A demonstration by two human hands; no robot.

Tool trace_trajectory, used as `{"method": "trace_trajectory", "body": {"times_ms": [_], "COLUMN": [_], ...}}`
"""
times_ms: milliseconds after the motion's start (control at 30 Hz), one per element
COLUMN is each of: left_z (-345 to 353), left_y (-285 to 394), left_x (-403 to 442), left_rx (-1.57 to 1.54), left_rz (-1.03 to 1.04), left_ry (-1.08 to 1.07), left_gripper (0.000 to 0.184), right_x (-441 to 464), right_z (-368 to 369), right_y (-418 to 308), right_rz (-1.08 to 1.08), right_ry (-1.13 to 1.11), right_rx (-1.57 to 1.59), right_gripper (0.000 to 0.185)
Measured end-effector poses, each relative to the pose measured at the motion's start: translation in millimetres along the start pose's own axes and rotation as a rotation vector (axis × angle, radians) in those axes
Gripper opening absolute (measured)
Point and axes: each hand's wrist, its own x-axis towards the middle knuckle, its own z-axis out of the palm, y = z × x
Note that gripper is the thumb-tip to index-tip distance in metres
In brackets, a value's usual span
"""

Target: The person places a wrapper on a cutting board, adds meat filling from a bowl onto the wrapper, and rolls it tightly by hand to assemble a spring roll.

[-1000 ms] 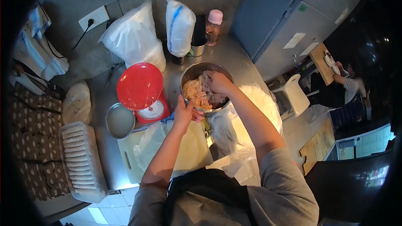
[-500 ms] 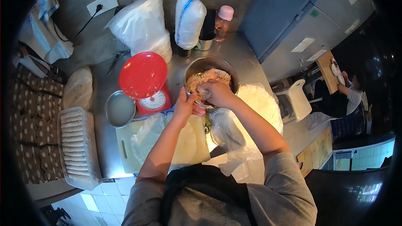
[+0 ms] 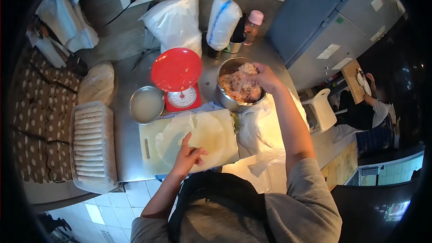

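The right hand (image 3: pixel 264 77) had risen, fingers closed around a clump of pinkish minced mixture (image 3: pixel 248 69) above the round steel bowl (image 3: pixel 228 101). The left hand (image 3: pixel 185 158) had released the bowl, leaving it unsteadied, and hovered open over a thin, pale round sheet (image 3: pixel 210 137) on the cream cutting board (image 3: pixel 152 167).

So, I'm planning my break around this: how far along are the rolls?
The pale rolls lined up in the tub look finished. In hand: the right hand holds a clump of mixture above the metal pot; the left hand hovers over the board. To do: the thin sheet there lies flat and unfilled, and more mixture sits in the pot.
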Motion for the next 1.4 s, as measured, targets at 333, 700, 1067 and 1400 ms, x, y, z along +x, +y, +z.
{"method": "trace_trajectory", "body": {"times_ms": [333, 700, 1067, 1400], "left_z": [-54, -87, -96, -100], "left_y": [-13, -27, -24, -34], "left_x": [-81, -135, -136, -129], "left_rx": [-0.094, -0.061, 0.103, 0.198], "left_rz": [0.002, 0.016, 0.046, 0.019], "left_ry": [0.148, 0.273, 0.22, 0.118], "left_gripper": [0.071, 0.065, 0.063, 0.056], "right_x": [67, 75, 76, 79], "right_z": [152, 213, 206, 198], "right_y": [-91, -88, -85, -80], "right_rz": [-0.209, -0.558, -0.677, -0.706], "right_ry": [-0.242, -0.043, 0.115, 0.324], "right_rx": [-0.333, -1.07, -0.94, -0.522], "right_gripper": [0.04, 0.029, 0.015, 0.006]}}
